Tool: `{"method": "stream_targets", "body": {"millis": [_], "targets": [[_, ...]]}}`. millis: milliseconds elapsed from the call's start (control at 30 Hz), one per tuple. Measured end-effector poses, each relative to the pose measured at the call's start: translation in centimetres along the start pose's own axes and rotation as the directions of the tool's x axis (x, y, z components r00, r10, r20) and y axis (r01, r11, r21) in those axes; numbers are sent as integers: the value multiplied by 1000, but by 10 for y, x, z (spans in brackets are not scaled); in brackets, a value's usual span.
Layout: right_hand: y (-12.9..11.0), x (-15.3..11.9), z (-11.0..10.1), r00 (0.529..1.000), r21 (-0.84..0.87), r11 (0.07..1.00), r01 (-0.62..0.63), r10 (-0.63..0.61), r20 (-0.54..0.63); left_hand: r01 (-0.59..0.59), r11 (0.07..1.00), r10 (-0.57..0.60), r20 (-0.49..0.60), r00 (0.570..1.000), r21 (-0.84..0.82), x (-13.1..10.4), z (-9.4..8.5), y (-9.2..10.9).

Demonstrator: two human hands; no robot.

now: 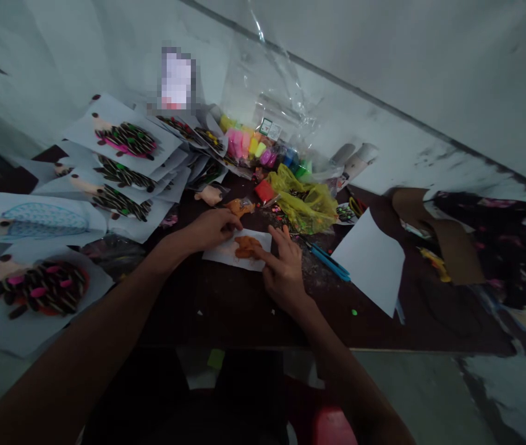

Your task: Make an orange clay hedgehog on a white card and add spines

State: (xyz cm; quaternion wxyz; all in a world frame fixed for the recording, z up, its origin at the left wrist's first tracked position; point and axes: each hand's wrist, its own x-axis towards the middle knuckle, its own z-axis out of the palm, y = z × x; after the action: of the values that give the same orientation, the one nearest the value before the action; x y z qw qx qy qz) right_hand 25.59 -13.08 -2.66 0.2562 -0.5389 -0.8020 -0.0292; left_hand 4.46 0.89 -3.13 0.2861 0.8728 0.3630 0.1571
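Note:
A small white paper (220, 255) lies on the dark table, with a flattened patch of orange clay (246, 246) on it. My left hand (214, 230) is at the paper's upper left edge, its fingers curled together; anything between them is too small to make out. From the right, my right hand (285, 272) reaches over the paper with its fingers apart, the index fingertip touching the clay. Just beyond my left hand sits more orange clay (239, 208) in clear wrapping, beside a lump of pale clay (209, 195).
Papers with hedgehog figures (126, 139) are piled at the left. Behind are colored clay packs (244, 143) and a yellow plastic bag (306, 204). Blue scissors (330, 262) and a white sheet (371, 259) lie to the right, with cardboard (457, 247) farther right.

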Motion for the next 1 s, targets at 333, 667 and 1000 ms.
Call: {"method": "stream_targets", "body": {"millis": [333,667,1000], "targets": [[-6,0,-4,992,-33,999,26,-22,122,12,999,-13,20,1000,50,-2,-3,8],[2,-8,-4,999,-9,1000,-22,21,-50,-22,996,18,45,999,84,-1,-4,8],[-1,-9,-4,998,-50,998,45,-43,43,-81,995,71,145,987,63,-13,-14,17]]}}
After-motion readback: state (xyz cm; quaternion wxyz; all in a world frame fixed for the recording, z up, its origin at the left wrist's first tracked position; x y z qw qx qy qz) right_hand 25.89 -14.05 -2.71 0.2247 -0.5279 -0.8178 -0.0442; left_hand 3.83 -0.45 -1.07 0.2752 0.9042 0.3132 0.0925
